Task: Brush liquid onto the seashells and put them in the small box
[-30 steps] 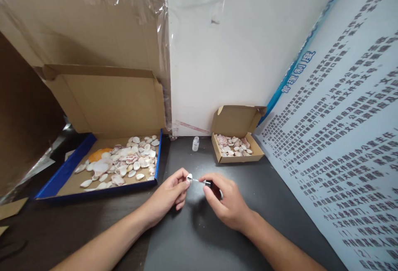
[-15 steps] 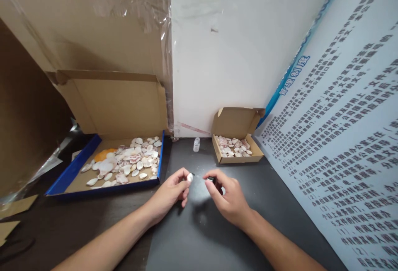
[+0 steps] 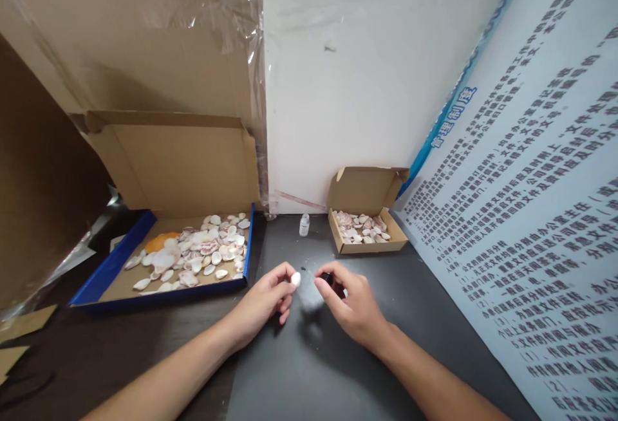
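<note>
Pinched between the thumb and forefinger of my left hand (image 3: 270, 293) is a small white seashell (image 3: 296, 279). My right hand (image 3: 355, 302) grips a brush (image 3: 327, 277) by its short black cap-like handle, largely hidden behind the fingers. Its thin dark tip points left, apart from the shell. Beyond both hands, a small clear bottle (image 3: 304, 225) with a white label stands upright near the wall. Whether liquid is inside it I cannot tell.
A blue-edged cardboard box (image 3: 116, 273) full of shells lies open at the left. The smaller brown box (image 3: 374, 248) at the back right also holds shells. A printed board (image 3: 531, 228) slants along the right side. Cardboard scraps (image 3: 29, 324) lie at the far left.
The dark brush tip has drawn slightly right, away from the shell. More of the shell's white surface now faces me. Both hands stay nearly in place.
</note>
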A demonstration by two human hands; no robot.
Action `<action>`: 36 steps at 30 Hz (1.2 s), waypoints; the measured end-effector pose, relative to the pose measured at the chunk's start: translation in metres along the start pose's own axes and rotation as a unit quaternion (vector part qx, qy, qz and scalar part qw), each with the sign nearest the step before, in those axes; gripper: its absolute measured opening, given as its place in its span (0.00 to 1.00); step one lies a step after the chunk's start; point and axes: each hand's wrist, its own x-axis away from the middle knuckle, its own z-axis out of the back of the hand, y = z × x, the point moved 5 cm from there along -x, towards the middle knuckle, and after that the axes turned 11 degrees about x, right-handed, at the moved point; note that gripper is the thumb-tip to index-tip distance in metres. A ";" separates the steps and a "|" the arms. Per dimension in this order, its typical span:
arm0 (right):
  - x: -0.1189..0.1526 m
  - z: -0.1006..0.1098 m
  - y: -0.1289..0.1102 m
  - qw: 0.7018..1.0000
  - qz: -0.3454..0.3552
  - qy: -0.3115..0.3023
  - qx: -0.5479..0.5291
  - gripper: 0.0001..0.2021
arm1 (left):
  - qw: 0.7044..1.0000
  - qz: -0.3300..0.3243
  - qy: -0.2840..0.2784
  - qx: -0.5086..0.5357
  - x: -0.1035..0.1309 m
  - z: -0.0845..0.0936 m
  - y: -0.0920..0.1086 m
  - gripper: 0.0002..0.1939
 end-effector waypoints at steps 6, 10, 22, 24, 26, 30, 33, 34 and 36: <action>0.000 -0.002 0.002 1.000 0.003 -0.003 0.025 0.08 | 1.000 0.017 0.000 0.022 -0.001 0.001 -0.004 0.09; 0.000 -0.001 0.002 1.000 0.008 -0.004 0.011 0.09 | 1.000 0.017 0.003 0.022 0.000 0.001 -0.003 0.09; 0.000 0.000 0.000 0.998 0.027 -0.011 0.047 0.08 | 0.998 0.012 0.023 0.059 0.001 0.001 0.000 0.10; 0.000 0.000 0.000 0.999 0.026 -0.003 0.045 0.08 | 0.998 0.012 0.020 0.058 0.000 0.002 0.000 0.10; 0.000 -0.001 -0.001 0.998 0.039 -0.012 0.041 0.08 | 0.998 0.010 0.016 0.053 0.000 0.002 0.001 0.10; -0.001 0.001 0.001 0.998 0.023 0.005 0.064 0.07 | 0.999 0.005 0.015 0.041 0.000 0.001 0.001 0.10; -0.002 0.000 -0.001 0.998 0.042 -0.007 0.052 0.07 | 0.999 0.002 0.016 0.040 0.000 0.000 0.002 0.10; -0.002 -0.001 -0.002 0.997 0.049 -0.014 0.052 0.07 | 0.999 0.001 0.017 0.041 0.000 0.000 0.002 0.10; -0.002 0.000 -0.003 0.997 0.045 -0.012 0.065 0.07 | 0.999 -0.002 0.021 0.041 -0.001 0.000 0.003 0.10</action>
